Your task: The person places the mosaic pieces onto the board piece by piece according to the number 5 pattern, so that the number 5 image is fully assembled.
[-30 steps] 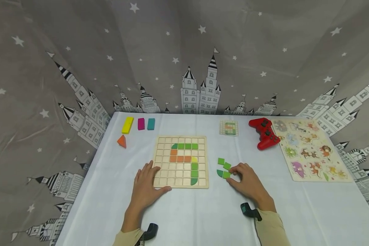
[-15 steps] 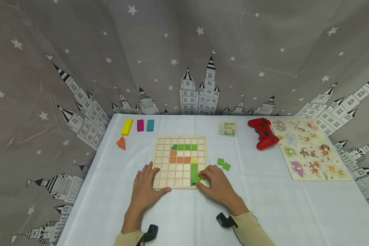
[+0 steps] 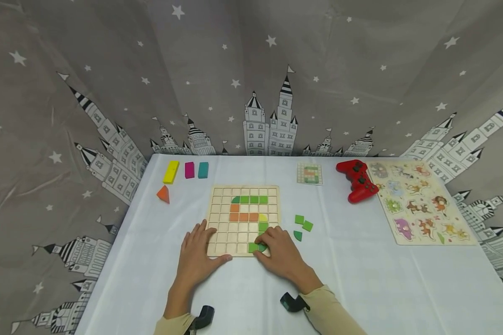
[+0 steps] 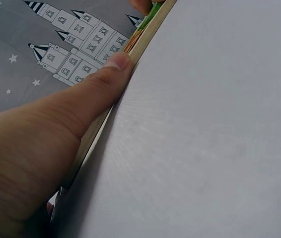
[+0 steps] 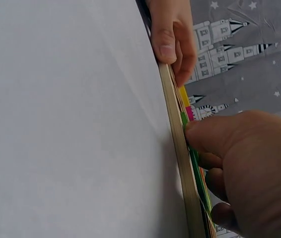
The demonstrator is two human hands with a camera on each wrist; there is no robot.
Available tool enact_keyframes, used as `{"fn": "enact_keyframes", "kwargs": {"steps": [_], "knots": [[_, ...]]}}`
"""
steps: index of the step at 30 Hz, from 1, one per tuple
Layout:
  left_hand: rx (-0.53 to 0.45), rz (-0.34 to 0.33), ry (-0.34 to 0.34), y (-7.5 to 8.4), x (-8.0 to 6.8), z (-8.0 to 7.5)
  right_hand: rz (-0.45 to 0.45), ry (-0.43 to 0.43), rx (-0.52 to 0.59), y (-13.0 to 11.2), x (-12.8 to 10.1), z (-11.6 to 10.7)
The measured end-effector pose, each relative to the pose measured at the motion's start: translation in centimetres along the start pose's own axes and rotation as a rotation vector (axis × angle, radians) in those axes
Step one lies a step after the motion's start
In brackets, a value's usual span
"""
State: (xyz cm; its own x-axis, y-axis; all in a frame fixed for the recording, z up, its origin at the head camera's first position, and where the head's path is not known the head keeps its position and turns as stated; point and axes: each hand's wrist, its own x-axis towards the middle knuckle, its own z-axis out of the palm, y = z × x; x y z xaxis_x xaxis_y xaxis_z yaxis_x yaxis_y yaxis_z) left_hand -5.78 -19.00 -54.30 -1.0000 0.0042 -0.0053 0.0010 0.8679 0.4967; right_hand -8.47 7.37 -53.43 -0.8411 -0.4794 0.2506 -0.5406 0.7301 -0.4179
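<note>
A wooden grid board (image 3: pixel 222 228) lies on the white table, with green, orange and yellow tiles in a path across its squares. My right hand (image 3: pixel 282 253) pinches a green square tile (image 3: pixel 253 248) between thumb and fingers in the board's front row, left of a dark green rounded tile (image 3: pixel 261 248) that the hand partly covers. My left hand (image 3: pixel 197 253) rests at the board's front left corner, its fingers along the left side. In the left wrist view its thumb (image 4: pixel 113 67) touches the front edge.
Two green square tiles (image 3: pixel 299 219) and a dark green rounded tile (image 3: pixel 297 236) lie right of the board. A pattern card (image 3: pixel 309 173), a red game controller (image 3: pixel 357 180) and an animal puzzle (image 3: pixel 419 204) are farther right. Several coloured blocks (image 3: pixel 171 172) lie at back left.
My right hand has picked up a green square tile from the right and carried it left onto the board's front row. My left hand has stayed at the corner.
</note>
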Motion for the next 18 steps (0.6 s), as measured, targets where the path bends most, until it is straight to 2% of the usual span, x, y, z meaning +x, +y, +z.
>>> {"fn": "enact_keyframes", "kwargs": {"steps": [12, 18], "knots": [[-0.013, -0.017, -0.015, 0.2, 0.2, -0.2, 0.083, -0.012, -0.009, -0.7, 0.1, -0.2], [-0.021, -0.026, -0.023, 0.4, 0.0, -0.3, 0.105, 0.002, 0.059, 0.8, -0.3, -0.8]]}}
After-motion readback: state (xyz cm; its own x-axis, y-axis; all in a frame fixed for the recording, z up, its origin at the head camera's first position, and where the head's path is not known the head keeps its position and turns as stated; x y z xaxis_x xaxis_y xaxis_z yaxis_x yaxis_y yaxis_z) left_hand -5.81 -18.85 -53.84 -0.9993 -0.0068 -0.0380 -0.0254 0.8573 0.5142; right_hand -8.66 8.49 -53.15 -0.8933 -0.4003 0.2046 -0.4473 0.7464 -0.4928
